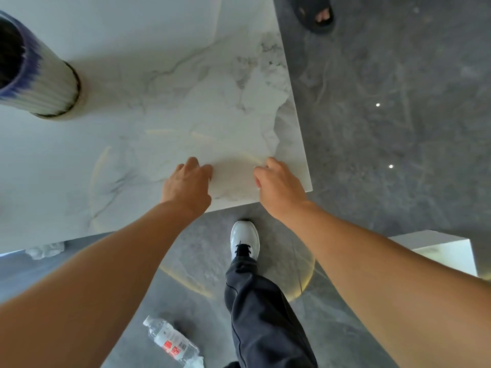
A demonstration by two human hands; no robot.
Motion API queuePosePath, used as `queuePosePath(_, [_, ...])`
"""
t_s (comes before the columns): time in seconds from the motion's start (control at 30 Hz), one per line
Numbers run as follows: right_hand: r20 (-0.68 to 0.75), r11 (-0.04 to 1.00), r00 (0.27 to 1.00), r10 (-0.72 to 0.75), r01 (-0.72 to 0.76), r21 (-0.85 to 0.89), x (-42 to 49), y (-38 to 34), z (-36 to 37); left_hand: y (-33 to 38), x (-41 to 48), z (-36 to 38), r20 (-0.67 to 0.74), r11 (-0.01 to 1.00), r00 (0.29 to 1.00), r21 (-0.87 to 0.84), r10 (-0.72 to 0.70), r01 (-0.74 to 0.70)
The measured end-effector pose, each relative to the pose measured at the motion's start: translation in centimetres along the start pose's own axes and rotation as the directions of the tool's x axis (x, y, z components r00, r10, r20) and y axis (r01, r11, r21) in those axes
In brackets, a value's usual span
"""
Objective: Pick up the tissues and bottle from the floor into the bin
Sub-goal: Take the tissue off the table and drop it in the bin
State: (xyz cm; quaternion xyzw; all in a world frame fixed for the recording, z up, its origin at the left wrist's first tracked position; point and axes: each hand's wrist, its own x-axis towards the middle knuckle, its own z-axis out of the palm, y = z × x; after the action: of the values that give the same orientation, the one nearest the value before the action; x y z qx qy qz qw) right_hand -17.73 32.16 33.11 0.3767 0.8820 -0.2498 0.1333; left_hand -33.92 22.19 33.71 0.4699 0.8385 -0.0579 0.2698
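Note:
A clear plastic bottle (172,341) with a white and red label lies on its side on the grey floor, bottom centre-left, beside my leg. A crumpled white tissue (45,249) lies on the floor just under the table's near edge at the left. Another white scrap (195,362) touches the bottle's lower end. My left hand (187,185) and my right hand (280,185) hover over the near corner of the white marble table (186,102), palms down, fingers loosely curled and apart, holding nothing. No bin is in view.
A tall ribbed vase (39,73) with a blue rim stands on the table at the left. My white shoe (244,240) and dark trouser leg are below the table corner. Another person's black sandal (314,13) is at the top. A white block (446,251) sits at the right.

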Motion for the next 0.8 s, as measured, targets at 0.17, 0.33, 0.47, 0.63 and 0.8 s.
queuePosePath(0.17, [-0.013,0.995,0.996,0.091,-0.09,0.039,-5.1,3.3,-2.6,2.2,-5.6,-0.7,0.021,0.99,0.996,0.115,0.082,-0.084])
queuePosePath(0.33, [-0.171,0.971,0.964,0.205,-0.178,0.159,-15.1,8.1,-6.6,8.3,-11.9,-2.6,0.003,0.988,0.996,0.127,0.088,-0.088])
queuePosePath(0.47, [-0.175,0.937,0.931,0.319,-0.283,0.206,-24.1,13.2,-6.7,17.2,-15.9,-2.0,0.07,0.981,0.985,0.1,0.158,-0.165])
queuePosePath(0.63, [-0.062,0.845,0.868,0.493,-0.46,0.271,-33.4,21.3,-4.1,29.1,-19.6,3.8,0.178,0.938,0.931,0.083,0.318,-0.337])
queuePosePath(0.8, [0.035,0.736,0.786,0.618,-0.593,0.326,-40.5,31.0,1.4,39.3,-22.3,12.8,0.298,0.889,0.865,0.096,0.403,-0.447])
